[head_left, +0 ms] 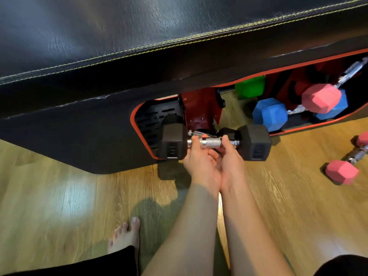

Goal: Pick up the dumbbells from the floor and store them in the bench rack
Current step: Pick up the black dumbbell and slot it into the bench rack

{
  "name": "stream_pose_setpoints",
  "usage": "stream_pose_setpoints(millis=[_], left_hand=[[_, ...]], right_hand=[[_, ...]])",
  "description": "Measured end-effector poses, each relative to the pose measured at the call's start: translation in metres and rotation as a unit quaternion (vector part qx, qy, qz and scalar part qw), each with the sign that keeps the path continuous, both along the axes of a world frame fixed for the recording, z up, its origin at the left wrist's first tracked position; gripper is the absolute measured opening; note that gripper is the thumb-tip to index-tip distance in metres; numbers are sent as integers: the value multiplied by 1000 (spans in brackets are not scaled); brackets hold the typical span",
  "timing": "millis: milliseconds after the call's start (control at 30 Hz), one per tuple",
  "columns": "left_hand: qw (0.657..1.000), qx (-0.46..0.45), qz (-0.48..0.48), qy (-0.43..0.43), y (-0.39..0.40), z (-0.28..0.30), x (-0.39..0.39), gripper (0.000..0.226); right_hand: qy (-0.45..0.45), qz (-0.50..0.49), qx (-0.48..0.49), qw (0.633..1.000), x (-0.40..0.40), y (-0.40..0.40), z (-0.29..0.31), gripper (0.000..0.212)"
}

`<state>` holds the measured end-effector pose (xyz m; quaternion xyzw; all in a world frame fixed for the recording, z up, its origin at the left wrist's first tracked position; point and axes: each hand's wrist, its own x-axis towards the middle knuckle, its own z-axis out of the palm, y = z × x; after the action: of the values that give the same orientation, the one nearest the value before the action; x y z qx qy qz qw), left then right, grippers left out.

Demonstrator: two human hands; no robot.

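Black dumbbell (216, 143) is held level above the wooden floor (69, 196), right at the front edge of the bench rack (157, 114). Left hand (201, 158) is closed around the chrome handle near the left head; right hand (231, 156) is closed around the same handle near the right head, the two hands side by side. A bare foot (125, 234) rests on the floor at lower left. One pink dumbbell (346, 166) lies on the floor to the right, apart from the rack. Inside the rack's right opening sit a blue dumbbell (270, 114), a second pink dumbbell (322, 97) and a green head (251, 86). The black padded bench top (139, 32) spans above.
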<state>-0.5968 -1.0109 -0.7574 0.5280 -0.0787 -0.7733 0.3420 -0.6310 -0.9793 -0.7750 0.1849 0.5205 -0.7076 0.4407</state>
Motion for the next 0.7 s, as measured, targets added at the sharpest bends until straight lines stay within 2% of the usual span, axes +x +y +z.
stream_pose_setpoints(millis=[200,367,567,700], left_hand=[[997,66,-11,-39,20,-27,9,52],[997,73,5,-9,20,-20,0,52],[998,6,32,54,0,15,-21,42],[997,-32,27,71,-15,37,-28,34]], right_hand=[[-50,-35,54,997,10,19,-25,35],[-17,-34,35,999,1,20,-15,23],[67,-11,-6,998,-20,2,27,20],[78,-1,-44,996,-28,-13,54,21]])
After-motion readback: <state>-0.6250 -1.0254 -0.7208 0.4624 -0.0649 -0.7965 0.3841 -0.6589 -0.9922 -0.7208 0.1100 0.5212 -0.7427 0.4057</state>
